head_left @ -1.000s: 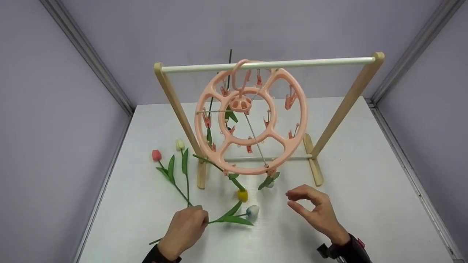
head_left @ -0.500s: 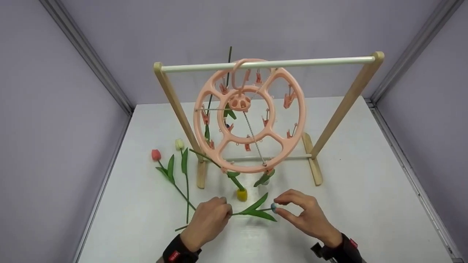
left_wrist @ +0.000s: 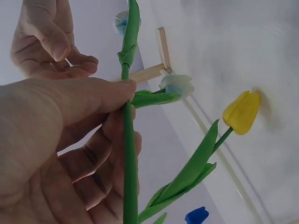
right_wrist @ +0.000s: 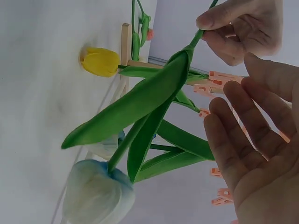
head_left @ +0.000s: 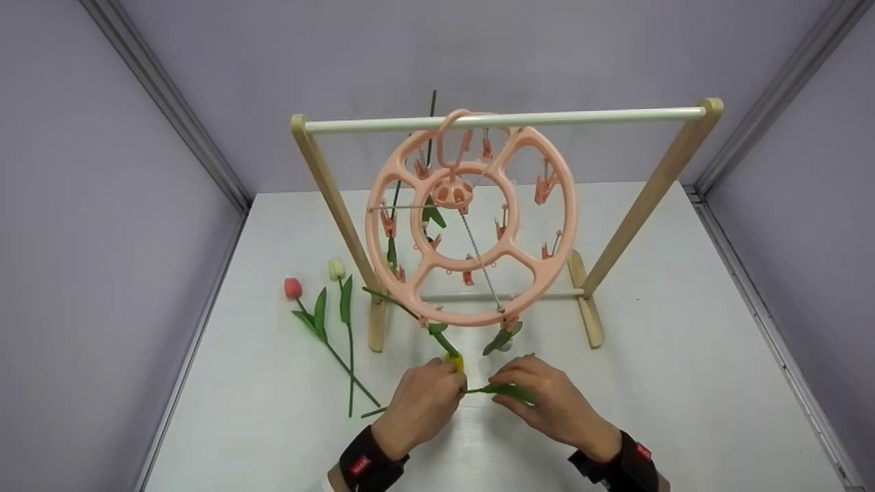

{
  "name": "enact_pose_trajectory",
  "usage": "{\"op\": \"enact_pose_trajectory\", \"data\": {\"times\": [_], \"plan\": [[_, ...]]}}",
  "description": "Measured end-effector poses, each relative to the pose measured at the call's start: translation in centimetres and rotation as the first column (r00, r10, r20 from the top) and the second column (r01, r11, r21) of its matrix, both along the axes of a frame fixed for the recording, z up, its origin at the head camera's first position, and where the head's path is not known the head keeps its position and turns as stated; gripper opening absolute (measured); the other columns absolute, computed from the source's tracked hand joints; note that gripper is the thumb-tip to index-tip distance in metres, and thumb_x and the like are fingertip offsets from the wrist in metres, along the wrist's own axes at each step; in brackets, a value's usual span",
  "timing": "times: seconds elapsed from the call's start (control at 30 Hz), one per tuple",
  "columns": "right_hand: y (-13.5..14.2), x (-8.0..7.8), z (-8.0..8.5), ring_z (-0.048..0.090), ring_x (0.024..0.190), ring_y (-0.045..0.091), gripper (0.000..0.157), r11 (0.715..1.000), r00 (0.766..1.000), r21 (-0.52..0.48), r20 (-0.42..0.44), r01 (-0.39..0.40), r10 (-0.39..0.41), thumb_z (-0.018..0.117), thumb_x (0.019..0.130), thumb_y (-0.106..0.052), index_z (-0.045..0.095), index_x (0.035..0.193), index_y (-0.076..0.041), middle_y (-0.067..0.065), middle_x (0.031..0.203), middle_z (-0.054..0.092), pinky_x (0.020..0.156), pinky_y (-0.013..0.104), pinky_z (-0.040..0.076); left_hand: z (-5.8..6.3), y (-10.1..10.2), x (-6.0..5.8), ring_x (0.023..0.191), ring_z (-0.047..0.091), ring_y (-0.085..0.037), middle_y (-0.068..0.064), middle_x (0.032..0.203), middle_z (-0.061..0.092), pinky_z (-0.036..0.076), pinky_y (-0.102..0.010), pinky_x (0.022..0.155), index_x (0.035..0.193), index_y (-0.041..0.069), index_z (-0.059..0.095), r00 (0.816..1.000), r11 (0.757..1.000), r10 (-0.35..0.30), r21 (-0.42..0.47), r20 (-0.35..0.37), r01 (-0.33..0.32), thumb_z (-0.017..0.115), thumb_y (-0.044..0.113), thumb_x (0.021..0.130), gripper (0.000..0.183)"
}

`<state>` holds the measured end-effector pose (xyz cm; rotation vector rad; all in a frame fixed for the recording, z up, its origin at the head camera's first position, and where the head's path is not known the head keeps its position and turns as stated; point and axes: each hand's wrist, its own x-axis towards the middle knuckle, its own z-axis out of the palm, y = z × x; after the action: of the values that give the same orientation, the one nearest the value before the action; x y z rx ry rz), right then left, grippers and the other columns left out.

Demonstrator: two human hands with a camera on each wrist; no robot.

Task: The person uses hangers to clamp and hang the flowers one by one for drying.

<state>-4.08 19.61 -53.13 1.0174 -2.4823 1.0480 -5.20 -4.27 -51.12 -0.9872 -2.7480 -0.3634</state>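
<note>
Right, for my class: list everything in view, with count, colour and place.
Table: one, white, underneath.
Walls: three, pale grey, around it.
Stand: one, wooden with white rods, on table.
Hanger: one, pink, hooked on stand.
Clips: several, pink, on hanger.
Lying tulips: two, red and cream, left on table.
Hanging tulips: at least three, yellow, blue, white-blue, on hanger.
Held tulip: one, white-blue, over table.
Wristbands: two, black, on wrists.
Left hand: one, bare, pinching held tulip's stem.
Right hand: one, bare, beside leaves.

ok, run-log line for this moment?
left hand: pinches white-blue tulip stem | right hand: near its leaves, not gripping | yellow tulip: clipped to pink rack | red tulip, cream tulip: on table
</note>
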Motion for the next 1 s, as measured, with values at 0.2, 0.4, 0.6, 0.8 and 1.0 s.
{"op": "enact_pose_trajectory", "data": {"times": [0.2,0.4,0.6,0.8,1.0], "plan": [[-0.4,-0.1,0.1,0.07,0.095,0.01,0.028,0.993,1.0,0.114,-0.013,0.021,-0.019,0.09,0.083,-0.01,0.078,0.107,-0.017,-0.005,0.104,0.073,0.077,0.025,0.061,0.4,1.1,0.1,0.069,0.063,-0.011,0.005,0.077,0.069,0.048,-0.02,0.052,0.079,0.018,0.08,0.999,0.999,-0.028,-0.017,-0.022,0.027,0.08,0.012,0.091,0.013],[-0.6,-0.2,-0.1,0.069,0.093,0.011,0.025,0.991,1.0,0.132,-0.028,0.017,-0.014,0.09,0.082,-0.007,0.079,0.104,-0.014,-0.004,0.101,0.073,0.076,0.024,0.061,0.5,1.7,0.2,0.07,0.062,-0.011,0.005,0.078,0.068,0.047,-0.021,0.053,0.081,0.019,0.081,0.999,0.999,-0.039,-0.032,-0.023,0.039,0.079,0.015,0.093,0.013],[-0.5,-0.3,-0.3,0.068,0.09,0.01,0.022,0.983,0.998,0.178,-0.051,0.04,-0.032,0.09,0.082,-0.007,0.08,0.1,-0.015,-0.004,0.096,0.073,0.074,0.023,0.06,0.5,1.9,0.3,0.072,0.063,-0.011,0.006,0.079,0.069,0.047,-0.021,0.055,0.083,0.019,0.081,0.998,0.999,-0.046,-0.019,-0.043,0.045,0.079,0.014,0.092,0.011],[-0.4,-0.3,-0.6,0.065,0.085,0.008,0.017,0.984,0.999,0.174,-0.031,0.026,-0.021,0.087,0.084,-0.005,0.081,0.095,-0.016,-0.006,0.09,0.072,0.071,0.02,0.056,0.3,1.9,0.3,0.072,0.064,-0.011,0.006,0.079,0.068,0.05,-0.021,0.055,0.084,0.021,0.08,0.996,0.999,-0.05,-0.005,-0.075,0.05,0.08,0.018,0.093,0.009],[0.3,-0.2,-0.8,0.065,0.084,0.008,0.016,0.986,0.999,0.163,-0.005,0.035,-0.035,0.085,0.086,-0.003,0.08,0.093,-0.017,-0.006,0.09,0.072,0.071,0.02,0.057,0.2,1.5,0.4,0.074,0.065,-0.01,0.006,0.08,0.069,0.051,-0.02,0.057,0.085,0.019,0.08,0.997,0.996,-0.054,0.062,-0.056,0.057,0.086,0.021,0.088,0.007]]}}
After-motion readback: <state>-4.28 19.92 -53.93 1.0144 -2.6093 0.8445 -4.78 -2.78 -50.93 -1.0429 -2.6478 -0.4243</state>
